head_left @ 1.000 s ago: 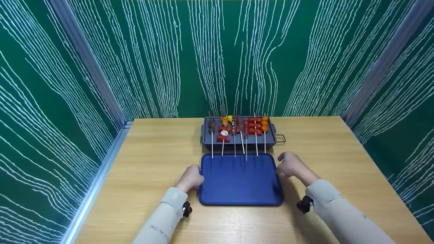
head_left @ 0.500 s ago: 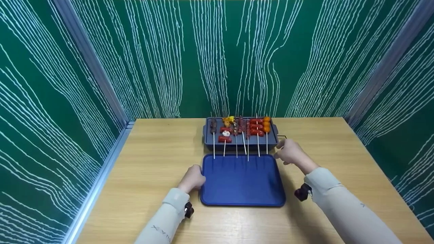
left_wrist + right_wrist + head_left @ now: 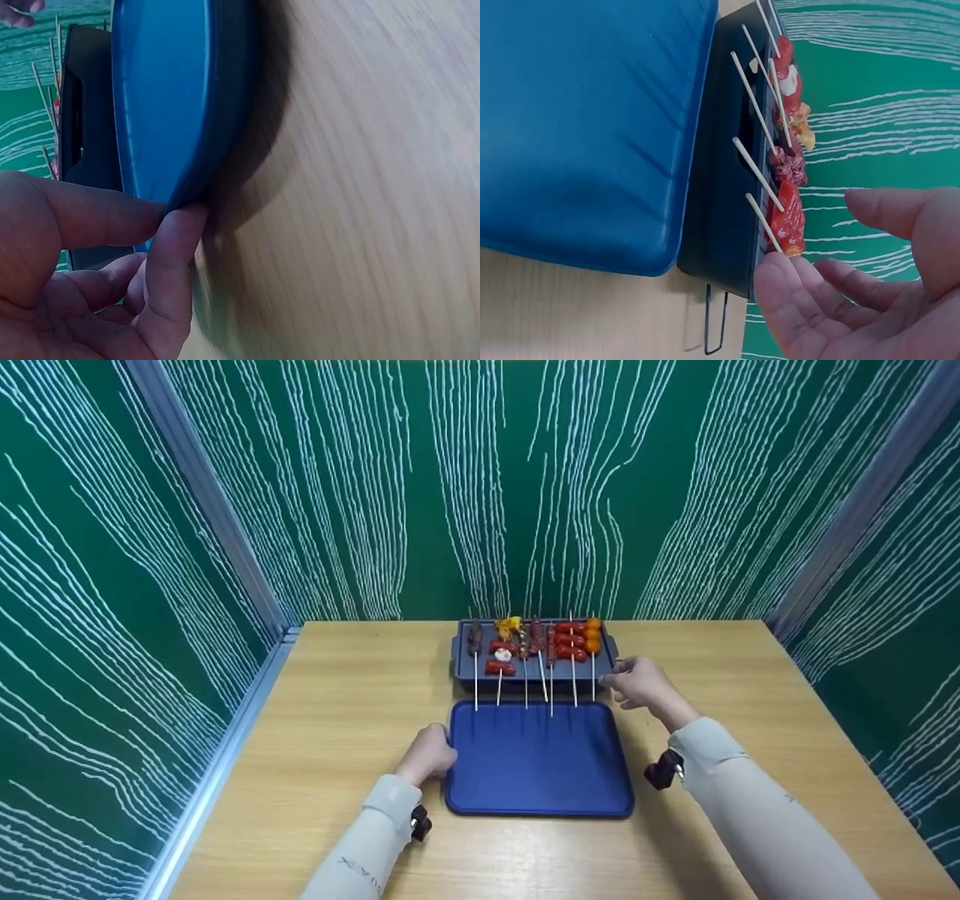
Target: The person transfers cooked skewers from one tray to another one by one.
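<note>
In the head view, my left hand (image 3: 429,751) pinches the left rim of a blue tray (image 3: 540,769) on the table. The left wrist view shows thumb and finger (image 3: 180,232) on the rim, the tray slightly raised there. Behind it stands a dark grill (image 3: 460,671) bearing several skewers. At the right end lie a skewer of orange balls (image 3: 592,645) and one of red sausages (image 3: 570,640). My right hand (image 3: 641,684) is at the grill's right front corner. In the right wrist view its thumb stands apart from its fingers, whose tips are beside the endmost skewer's stick (image 3: 762,222).
Skewer sticks (image 3: 551,690) jut over the grill's front edge toward the tray. A wire handle (image 3: 716,322) extends from the grill's right end. A green wall (image 3: 420,547) with white lines stands behind the wooden table (image 3: 345,697).
My right hand has moved from beside the tray's right edge up and slightly inward to the grill's right corner. My left hand stays on the tray. The head view has shifted slightly.
</note>
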`<state>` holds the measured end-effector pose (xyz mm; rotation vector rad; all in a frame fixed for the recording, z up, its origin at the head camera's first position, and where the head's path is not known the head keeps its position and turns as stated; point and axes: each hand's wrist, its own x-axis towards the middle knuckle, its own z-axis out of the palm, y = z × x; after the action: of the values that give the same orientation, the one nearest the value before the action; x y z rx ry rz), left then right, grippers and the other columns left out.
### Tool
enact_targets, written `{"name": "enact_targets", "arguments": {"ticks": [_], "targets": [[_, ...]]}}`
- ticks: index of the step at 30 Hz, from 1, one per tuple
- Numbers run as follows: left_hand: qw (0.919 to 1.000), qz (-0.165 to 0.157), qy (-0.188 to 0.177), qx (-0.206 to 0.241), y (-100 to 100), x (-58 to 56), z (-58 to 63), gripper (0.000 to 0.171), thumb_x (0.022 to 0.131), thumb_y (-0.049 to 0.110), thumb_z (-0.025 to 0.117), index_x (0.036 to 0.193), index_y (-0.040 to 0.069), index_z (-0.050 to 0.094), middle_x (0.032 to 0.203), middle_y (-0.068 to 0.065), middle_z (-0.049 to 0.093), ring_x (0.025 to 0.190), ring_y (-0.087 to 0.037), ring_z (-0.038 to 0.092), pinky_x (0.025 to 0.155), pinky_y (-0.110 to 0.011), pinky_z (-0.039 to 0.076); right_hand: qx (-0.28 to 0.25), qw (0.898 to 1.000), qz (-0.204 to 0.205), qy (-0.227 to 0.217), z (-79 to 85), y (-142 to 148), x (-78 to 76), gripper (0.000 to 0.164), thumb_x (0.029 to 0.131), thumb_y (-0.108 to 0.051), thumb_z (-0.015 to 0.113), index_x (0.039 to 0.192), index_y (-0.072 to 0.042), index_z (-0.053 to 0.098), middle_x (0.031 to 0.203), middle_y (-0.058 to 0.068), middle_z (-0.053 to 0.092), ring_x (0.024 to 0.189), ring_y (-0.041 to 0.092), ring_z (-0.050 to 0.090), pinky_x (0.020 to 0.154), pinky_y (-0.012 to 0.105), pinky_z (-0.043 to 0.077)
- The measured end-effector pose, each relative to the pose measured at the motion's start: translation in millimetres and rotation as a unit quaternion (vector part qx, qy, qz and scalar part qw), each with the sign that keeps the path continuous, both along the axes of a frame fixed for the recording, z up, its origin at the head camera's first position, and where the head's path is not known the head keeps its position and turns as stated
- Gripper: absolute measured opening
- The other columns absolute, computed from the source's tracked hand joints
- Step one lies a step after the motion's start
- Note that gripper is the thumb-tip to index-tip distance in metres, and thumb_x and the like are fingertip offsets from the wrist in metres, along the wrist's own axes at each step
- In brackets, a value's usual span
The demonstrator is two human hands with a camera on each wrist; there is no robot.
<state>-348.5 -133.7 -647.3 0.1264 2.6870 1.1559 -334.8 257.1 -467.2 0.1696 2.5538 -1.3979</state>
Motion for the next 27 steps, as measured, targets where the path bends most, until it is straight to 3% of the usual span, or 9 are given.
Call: {"name": "enact_targets", "arguments": {"ticks": [6,12,19,23,27], "targets": [[1.0,-0.001,-0.005,-0.005,0.7,-0.3,2.1,0.026,0.079,-0.001,0.054,0.07,0.02,0.042,0.066,0.005,0.044,0.054,-0.016,0.051,0.042,-0.027,0.042,-0.062,0.997,-0.022,-0.03,-6.2,-2.6,-7.3,0.054,0.107,-0.018,0.063,0.146,0.014,0.043,0.095,0.007,0.063,0.072,0.01,0.066,0.068,0.025,0.068],[0.9998,0.0,-0.018,-0.004,2.5,0.5,4.3,0.029,0.079,-0.001,0.052,0.068,0.022,0.038,0.066,0.007,0.039,0.052,-0.014,0.05,0.041,-0.025,0.043,-0.094,0.993,-0.034,-0.056,-15.3,-3.9,-13.6,0.042,0.108,-0.018,0.06,0.138,0.008,0.046,0.084,0.002,0.064,0.065,0.008,0.066,0.067,0.025,0.067],[0.9999,0.003,-0.013,0.001,3.7,2.6,3.0,0.02,0.08,0.0,0.053,0.072,0.018,0.047,0.068,-0.001,0.054,0.051,-0.018,0.061,0.038,-0.027,0.051,-0.176,0.98,-0.041,-0.078,-28.8,-2.7,-18.6,0.058,0.109,-0.013,0.056,0.154,0.012,0.03,0.077,0.001,0.063,0.064,0.01,0.066,0.07,0.029,0.068],[0.9999,0.007,-0.013,0.0,4.0,3.3,3.5,0.016,0.08,-0.001,0.054,0.077,0.015,0.054,0.072,-0.003,0.058,0.053,-0.019,0.063,0.038,-0.027,0.051,-0.215,0.971,-0.048,-0.098,-35.2,-1.5,-19.0,0.035,0.11,-0.011,0.052,0.137,0.009,0.04,0.073,0.002,0.064,0.064,0.012,0.069,0.075,0.031,0.07],[0.9999,0.009,-0.008,0.005,3.8,3.3,4.8,0.017,0.08,-0.002,0.053,0.076,0.015,0.052,0.072,-0.003,0.056,0.054,-0.02,0.062,0.038,-0.027,0.05,-0.237,0.963,-0.05,-0.116,-40.5,-3.1,-20.8,0.011,0.11,-0.01,0.049,0.114,0.001,0.05,0.08,0.007,0.065,0.069,0.017,0.072,0.077,0.033,0.07]]}}
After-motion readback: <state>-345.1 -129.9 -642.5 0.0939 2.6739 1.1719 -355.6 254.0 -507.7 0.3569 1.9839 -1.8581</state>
